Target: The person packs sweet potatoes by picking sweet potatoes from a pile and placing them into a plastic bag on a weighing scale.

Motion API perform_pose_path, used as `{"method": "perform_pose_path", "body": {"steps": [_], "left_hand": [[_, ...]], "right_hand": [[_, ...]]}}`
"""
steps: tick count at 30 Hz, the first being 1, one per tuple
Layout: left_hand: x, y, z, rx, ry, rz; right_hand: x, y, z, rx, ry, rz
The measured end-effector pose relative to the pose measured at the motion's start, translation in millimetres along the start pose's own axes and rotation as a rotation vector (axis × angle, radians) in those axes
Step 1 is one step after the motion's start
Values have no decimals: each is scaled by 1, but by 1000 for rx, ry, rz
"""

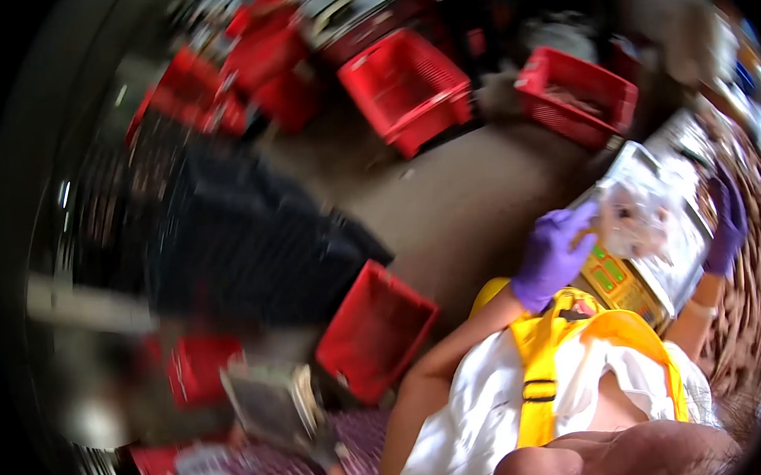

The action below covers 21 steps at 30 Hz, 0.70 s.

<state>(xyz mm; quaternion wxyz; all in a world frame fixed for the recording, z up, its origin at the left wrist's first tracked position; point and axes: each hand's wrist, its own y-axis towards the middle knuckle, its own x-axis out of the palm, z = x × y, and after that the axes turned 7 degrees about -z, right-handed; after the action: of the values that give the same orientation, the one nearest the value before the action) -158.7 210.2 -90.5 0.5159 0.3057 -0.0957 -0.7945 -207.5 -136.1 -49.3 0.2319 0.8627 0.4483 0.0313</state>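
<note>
A clear plastic bag [637, 221] with pale pinkish contents sits on the metal pan [662, 284] of a weighing scale. Below the bag, the scale's yellow panel [611, 279] shows green displays. My left hand [554, 256], in a purple glove, is at the bag's left edge, thumb and fingers apart; whether it touches the plastic is unclear. On the far right, my right hand [726, 226], also purple-gloved, is beside the pan with its fingers stretched out and somewhat blurred.
Brown elongated pieces [748, 318] are heaped along the right. Across the floor stand a red crate [405, 90], another red crate [578, 96] with contents, and a red bin [376, 330]. Dark stacked crates [231, 239] are at left. Another person's patterned clothing [277, 465] shows below.
</note>
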Motion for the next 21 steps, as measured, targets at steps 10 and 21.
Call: {"method": "perform_pose_path", "body": {"steps": [10, 21], "left_hand": [[88, 11, -16, -70, -43, -194], [119, 33, -20, -83, -146, -322]], "right_hand": [[-47, -26, 39, 4, 84, 108], [-81, -41, 43, 19, 89, 166]]}}
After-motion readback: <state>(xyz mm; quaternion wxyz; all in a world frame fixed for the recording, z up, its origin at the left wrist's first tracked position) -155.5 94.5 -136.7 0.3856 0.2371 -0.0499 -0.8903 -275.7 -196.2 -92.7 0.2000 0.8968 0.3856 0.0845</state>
